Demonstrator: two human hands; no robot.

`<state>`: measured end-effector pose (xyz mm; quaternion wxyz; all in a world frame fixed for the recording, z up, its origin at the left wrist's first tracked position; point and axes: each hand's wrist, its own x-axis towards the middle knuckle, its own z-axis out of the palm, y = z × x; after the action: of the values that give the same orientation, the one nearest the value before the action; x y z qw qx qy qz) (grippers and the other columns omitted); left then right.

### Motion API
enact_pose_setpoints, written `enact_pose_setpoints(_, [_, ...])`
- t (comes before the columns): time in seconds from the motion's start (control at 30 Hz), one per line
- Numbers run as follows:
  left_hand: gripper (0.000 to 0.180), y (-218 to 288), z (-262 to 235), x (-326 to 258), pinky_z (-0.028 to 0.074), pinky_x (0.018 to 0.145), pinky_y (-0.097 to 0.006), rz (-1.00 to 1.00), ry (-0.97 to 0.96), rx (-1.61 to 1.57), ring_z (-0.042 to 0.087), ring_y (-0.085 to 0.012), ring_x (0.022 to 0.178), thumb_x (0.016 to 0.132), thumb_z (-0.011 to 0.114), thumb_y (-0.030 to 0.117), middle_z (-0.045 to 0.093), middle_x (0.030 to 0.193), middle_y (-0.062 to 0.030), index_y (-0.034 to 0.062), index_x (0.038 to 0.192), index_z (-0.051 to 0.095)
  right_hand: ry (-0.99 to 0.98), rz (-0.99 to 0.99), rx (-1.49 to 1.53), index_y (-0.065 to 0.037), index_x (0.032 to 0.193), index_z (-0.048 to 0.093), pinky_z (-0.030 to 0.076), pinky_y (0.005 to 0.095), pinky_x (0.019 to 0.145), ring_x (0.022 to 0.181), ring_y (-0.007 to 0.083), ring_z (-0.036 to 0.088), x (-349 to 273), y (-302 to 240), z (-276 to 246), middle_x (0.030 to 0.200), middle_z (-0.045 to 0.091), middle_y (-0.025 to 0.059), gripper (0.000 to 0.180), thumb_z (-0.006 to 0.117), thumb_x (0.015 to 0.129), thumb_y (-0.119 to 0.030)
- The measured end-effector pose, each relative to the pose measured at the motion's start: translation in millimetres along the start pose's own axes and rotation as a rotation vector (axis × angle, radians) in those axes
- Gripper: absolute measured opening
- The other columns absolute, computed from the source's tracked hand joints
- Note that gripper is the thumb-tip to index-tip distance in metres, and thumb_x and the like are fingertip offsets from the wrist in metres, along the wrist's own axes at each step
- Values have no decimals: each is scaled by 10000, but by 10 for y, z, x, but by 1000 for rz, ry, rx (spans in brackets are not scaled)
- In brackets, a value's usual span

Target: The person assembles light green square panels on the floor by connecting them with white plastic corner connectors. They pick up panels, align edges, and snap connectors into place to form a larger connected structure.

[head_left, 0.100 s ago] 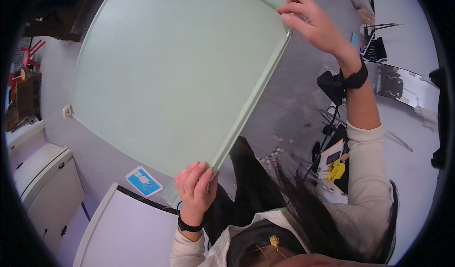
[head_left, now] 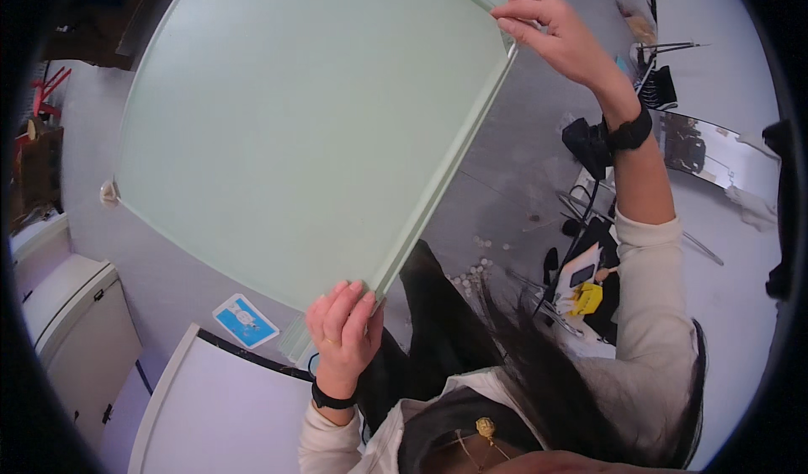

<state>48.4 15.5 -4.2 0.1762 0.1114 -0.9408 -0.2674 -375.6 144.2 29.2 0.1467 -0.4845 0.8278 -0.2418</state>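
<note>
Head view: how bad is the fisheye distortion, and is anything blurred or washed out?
Head view: strong fisheye, with a black rim at the corners, and the frosted glass panel has edges that bow outward. Left hand and right hand are sharp. Light is even and soft, with no hard glare on the panel; the floor clutter is small but readable.

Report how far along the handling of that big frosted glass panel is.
Done: the large pale green frosted glass panel is lifted clear of the grey floor. In hand: the left hand grips its near corner, the right hand its far edge. Left: it rests on nothing yet, so setting it down remains.
</note>
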Motion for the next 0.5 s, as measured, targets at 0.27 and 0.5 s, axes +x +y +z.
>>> enact_pose_setpoints(0.27, [434, 29, 76, 9, 407, 880, -397, -25, 59, -55, 583, -277, 1018, 711, 754, 26, 604, 1113, -82, 103, 1091, 561, 90, 157, 321, -17, 894, 706, 457, 228, 636, 751, 89, 592, 80, -150, -58, 831, 622, 27, 129, 724, 795, -97])
enact_pose_setpoints(0.5, [620, -19, 147, -27, 402, 912, -406, -13, 151, -123, 550, -299, 1075, 699, 761, 32, 571, 1175, -125, 90, 1226, 438, 88, 232, 139, -40, 945, 698, 484, 246, 679, 776, 103, 598, -10, -150, -6, 868, 635, 23, 169, 704, 822, -156])
